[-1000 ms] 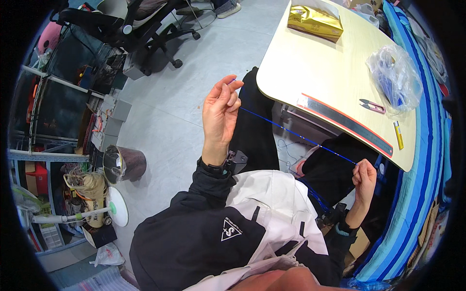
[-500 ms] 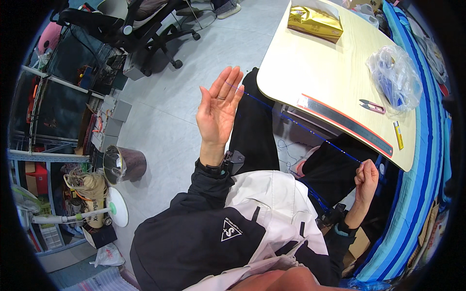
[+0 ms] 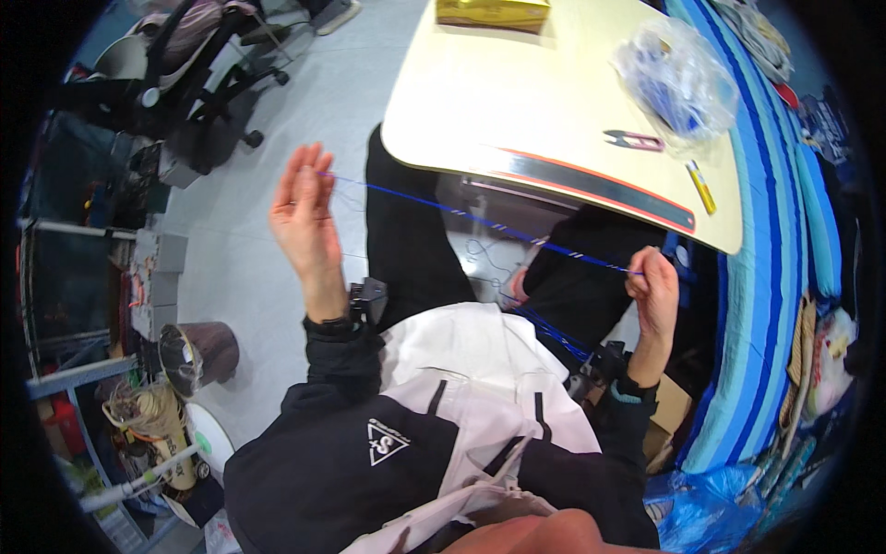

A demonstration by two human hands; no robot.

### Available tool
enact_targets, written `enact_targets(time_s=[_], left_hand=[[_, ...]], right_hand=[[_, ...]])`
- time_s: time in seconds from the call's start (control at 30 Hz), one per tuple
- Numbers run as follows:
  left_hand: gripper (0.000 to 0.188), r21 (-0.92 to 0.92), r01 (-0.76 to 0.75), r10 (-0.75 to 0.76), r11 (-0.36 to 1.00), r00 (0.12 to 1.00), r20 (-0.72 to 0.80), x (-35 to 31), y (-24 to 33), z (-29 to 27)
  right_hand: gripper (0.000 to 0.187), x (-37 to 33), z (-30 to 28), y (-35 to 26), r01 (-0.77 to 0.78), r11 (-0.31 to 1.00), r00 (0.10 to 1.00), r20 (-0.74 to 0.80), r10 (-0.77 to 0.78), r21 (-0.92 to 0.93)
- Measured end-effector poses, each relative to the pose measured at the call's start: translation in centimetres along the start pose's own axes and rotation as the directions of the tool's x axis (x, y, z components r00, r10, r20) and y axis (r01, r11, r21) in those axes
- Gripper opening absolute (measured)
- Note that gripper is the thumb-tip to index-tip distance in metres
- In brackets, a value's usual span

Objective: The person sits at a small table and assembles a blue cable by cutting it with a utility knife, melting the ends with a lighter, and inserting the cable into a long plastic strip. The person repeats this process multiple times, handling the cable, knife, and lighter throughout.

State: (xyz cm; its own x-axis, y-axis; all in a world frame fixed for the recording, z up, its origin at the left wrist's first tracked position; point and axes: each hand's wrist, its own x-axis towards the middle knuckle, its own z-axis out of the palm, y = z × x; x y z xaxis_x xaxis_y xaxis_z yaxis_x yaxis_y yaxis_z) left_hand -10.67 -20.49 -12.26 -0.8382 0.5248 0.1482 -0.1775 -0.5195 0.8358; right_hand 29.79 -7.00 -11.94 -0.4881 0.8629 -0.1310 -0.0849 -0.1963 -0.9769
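The grey floor (image 3: 249, 286) spreads along the left, giving the left hand (image 3: 307, 217) room on its outer side. Along the right runs blue striped fabric (image 3: 738, 369), close beside the table (image 3: 517, 102) and bounding that side. The pale table stands at the far side of the lap, its rounded left corner beyond the left knee and its near edge slanting toward the right.

A dark waste bin (image 3: 208, 355) stands on the floor at left, well apart from the left hand. On the table, a clear plastic bag (image 3: 678, 78) with blue contents sits by the right edge; a dark ruler (image 3: 591, 189) with red borders lies along the near edge; a gold box (image 3: 494, 14) sits at the far left. The left hand is raised, fingers extended; whether its grip pinches the cord or the cord merely passes around a finger, I cannot tell. The right hand (image 3: 655, 282) is curled, its grip clamped on the cord.

Small snips (image 3: 634, 140) lie near the bag, and a yellow tube (image 3: 701, 187) near the table's near right corner. Thinnest is the blue cord (image 3: 461, 214), stretched nearly straight between both hands above the legs, on the near side of the table edge.
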Motion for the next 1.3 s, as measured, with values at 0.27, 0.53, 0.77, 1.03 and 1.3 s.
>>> enact_targets(time_s=[0.27, 0.53, 0.77, 1.03, 1.3], left_hand=[[0.028, 0.035, -0.067, 0.071, 0.997, 0.991, -0.113, 1.8, 0.1, -2.5], [0.027, 0.07, -0.09, 0.099, 0.994, 0.985, -0.144, 2.7, 0.1, -4.1], [0.027, 0.095, -0.091, 0.106, 0.991, 0.981, -0.163, 3.1, -0.2, -4.9], [0.03, 0.118, -0.073, 0.094, 0.99, 0.979, -0.182, 3.2, -0.4, -5.7], [0.028, 0.12, -0.089, 0.111, 0.989, 0.975, -0.193, 3.3, -0.6, -6.1]], right_hand=[[0.032, 0.0, 0.7, -2.2, -0.127, 0.948, 0.99, 0.02, 0.139, -0.292], [0.03, 0.1, 0.3, -2.1, -0.103, 0.892, 0.979, 0.114, 0.169, -0.439], [0.031, 0.0, -0.3, -1.7, -0.075, 0.855, 0.983, 0.104, 0.149, -0.513], [0.033, -0.4, -1.1, -2.1, -0.145, 0.844, 0.978, 0.056, 0.202, -0.517], [0.037, -1.2, -3.6, -2.5, -0.172, 0.836, 0.976, 0.025, 0.216, -0.521]])
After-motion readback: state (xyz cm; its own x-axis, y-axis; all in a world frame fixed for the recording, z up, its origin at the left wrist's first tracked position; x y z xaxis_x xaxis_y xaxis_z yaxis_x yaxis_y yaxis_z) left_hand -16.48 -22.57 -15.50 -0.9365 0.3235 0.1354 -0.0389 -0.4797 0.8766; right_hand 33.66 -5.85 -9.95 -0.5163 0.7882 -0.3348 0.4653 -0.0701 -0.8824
